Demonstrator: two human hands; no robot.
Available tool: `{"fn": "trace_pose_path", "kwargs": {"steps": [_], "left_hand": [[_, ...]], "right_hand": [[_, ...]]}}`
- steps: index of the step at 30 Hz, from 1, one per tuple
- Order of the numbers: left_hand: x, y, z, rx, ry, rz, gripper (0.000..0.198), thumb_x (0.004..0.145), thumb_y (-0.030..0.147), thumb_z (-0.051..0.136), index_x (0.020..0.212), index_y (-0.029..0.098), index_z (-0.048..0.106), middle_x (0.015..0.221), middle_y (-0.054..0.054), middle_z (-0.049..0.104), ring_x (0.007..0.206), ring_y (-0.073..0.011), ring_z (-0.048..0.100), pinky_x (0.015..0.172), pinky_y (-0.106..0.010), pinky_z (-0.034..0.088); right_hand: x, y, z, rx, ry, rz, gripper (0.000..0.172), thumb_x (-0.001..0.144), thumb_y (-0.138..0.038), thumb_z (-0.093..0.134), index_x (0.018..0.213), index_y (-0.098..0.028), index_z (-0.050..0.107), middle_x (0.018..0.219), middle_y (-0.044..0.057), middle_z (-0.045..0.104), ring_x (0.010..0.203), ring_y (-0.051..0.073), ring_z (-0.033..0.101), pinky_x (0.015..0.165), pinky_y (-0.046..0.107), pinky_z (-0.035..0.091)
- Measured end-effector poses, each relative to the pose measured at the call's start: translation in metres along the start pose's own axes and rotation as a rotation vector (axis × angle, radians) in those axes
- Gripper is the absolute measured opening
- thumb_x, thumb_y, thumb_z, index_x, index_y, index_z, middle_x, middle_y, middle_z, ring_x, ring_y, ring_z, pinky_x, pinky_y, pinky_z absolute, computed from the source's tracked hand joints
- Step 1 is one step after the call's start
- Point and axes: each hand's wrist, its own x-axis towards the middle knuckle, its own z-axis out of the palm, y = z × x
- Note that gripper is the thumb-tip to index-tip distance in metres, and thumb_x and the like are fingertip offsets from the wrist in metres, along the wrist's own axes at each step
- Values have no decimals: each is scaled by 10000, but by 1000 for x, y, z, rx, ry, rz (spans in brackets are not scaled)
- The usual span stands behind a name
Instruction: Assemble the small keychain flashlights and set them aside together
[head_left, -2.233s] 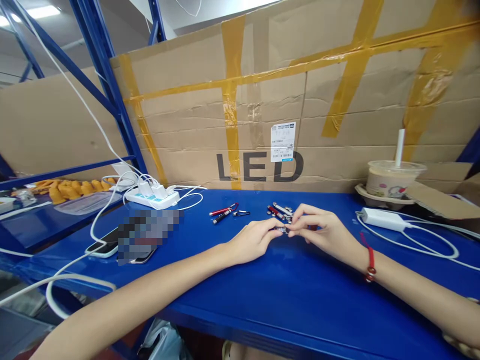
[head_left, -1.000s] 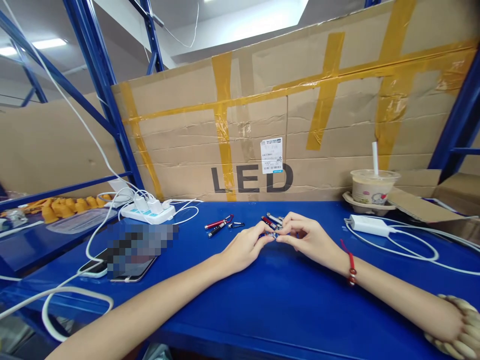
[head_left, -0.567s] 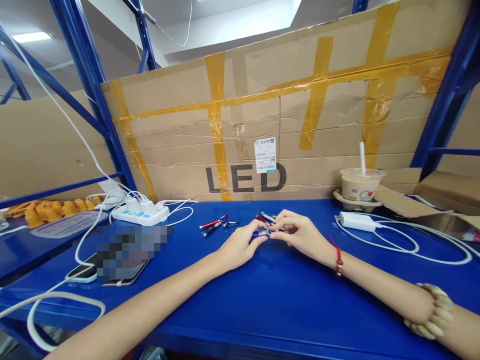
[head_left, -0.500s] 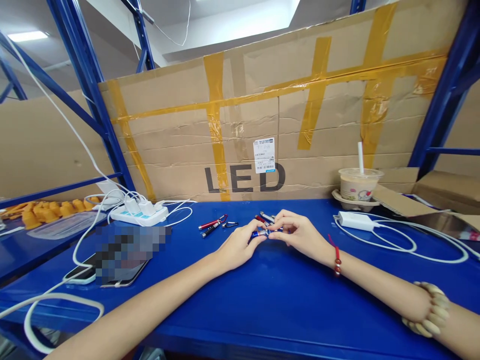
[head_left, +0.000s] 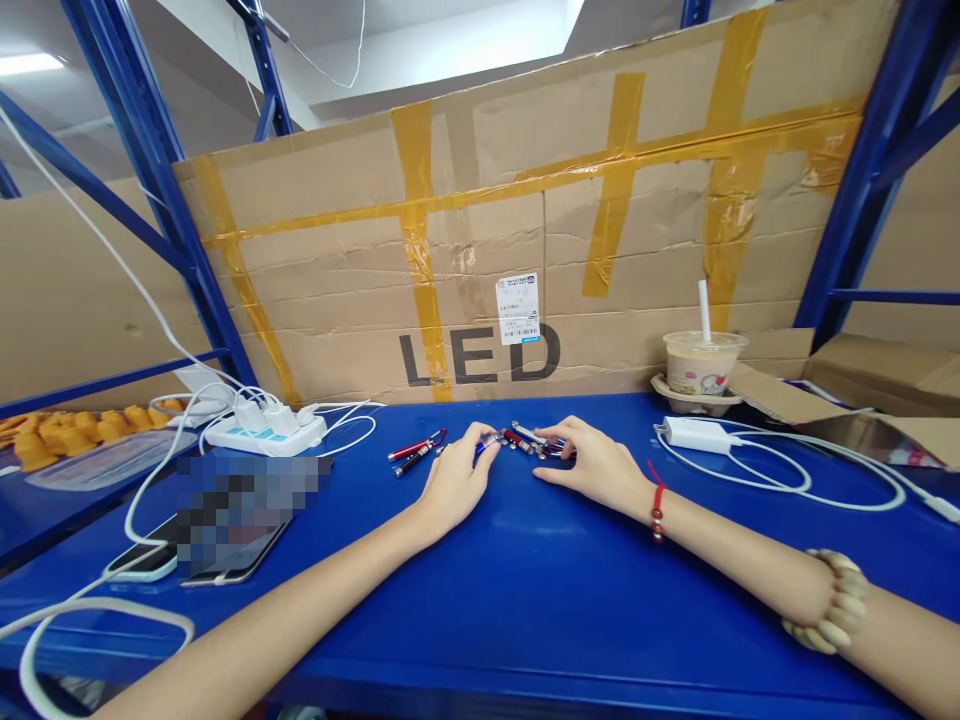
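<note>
My left hand (head_left: 454,482) is closed around a small blue keychain flashlight (head_left: 482,448), which shows between the thumb and fingertips. My right hand (head_left: 604,472) lies just right of it, its thumb and fingers apart over a small pile. In that pile are a red keychain flashlight (head_left: 517,441) and a silver keychain flashlight (head_left: 529,433); other pieces are partly hidden behind my right fingers. Left of my left hand lie another red flashlight (head_left: 407,452) and a black flashlight (head_left: 412,460) with metal clips, partly covered by the hand.
On the blue tabletop (head_left: 510,620), a white power strip (head_left: 266,436) and two phones lie left. A white charger (head_left: 697,434) with a looped cable and a drink cup (head_left: 703,365) in a holder stand right. A large cardboard sheet (head_left: 337,290) closes off the back.
My left hand has drawn left with the blue flashlight. My right hand has let go of that flashlight, and its fingers have spread over the pile. The view has shifted slightly.
</note>
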Motion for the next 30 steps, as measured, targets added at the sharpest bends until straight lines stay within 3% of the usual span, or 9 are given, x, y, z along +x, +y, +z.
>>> {"fn": "trace_pose_path", "kwargs": {"steps": [5, 11, 16, 19, 24, 30], "left_hand": [[0, 3, -1, 32, 7, -40, 251, 888, 382, 301, 1012, 232, 461, 871, -10, 605, 825, -181, 576, 699, -282, 404], [-1, 6, -7, 204, -19, 48, 271, 902, 365, 280, 1009, 206, 472, 902, -42, 614, 860, -200, 582, 710, -286, 420], [0, 1, -10, 291, -2, 68, 298, 910, 371, 260, 1019, 189, 469, 902, -65, 613, 869, -213, 584, 702, -293, 427], [1, -1, -11, 294, -1, 54, 305, 907, 387, 268, 1020, 193, 474, 906, -63, 611, 876, -212, 582, 697, -287, 427], [0, 1, -11, 282, -20, 17, 319, 908, 407, 251, 923, 195, 490, 823, -43, 605, 795, -195, 586, 641, -261, 408], [-2, 6, -12, 200, -71, 21, 304, 924, 354, 178, 804, 194, 407, 659, 4, 553, 625, -157, 560, 582, -242, 368]], "right_hand": [[-1, 1, 0, -204, 10, -14, 445, 707, -453, 574, 1088, -222, 576, 993, 71, 552, 940, 233, 508, 756, 352, 381], [0, -2, -5, -416, -26, 20, 298, 775, -388, 509, 967, -199, 636, 985, 84, 577, 908, 235, 531, 750, 346, 366], [1, -3, -9, -531, -144, 72, 275, 848, -304, 427, 974, -181, 639, 1007, 92, 588, 917, 244, 552, 730, 340, 388], [2, -4, -11, -523, -174, 72, 255, 861, -263, 416, 985, -207, 632, 961, 78, 613, 893, 238, 577, 685, 322, 399], [4, 0, -12, -415, -105, 93, 165, 810, -238, 500, 883, -219, 646, 902, 53, 643, 827, 216, 600, 598, 281, 397], [4, 9, -10, -361, -68, 134, 140, 784, -295, 530, 798, -241, 659, 885, 42, 620, 786, 206, 597, 571, 271, 388]]}}
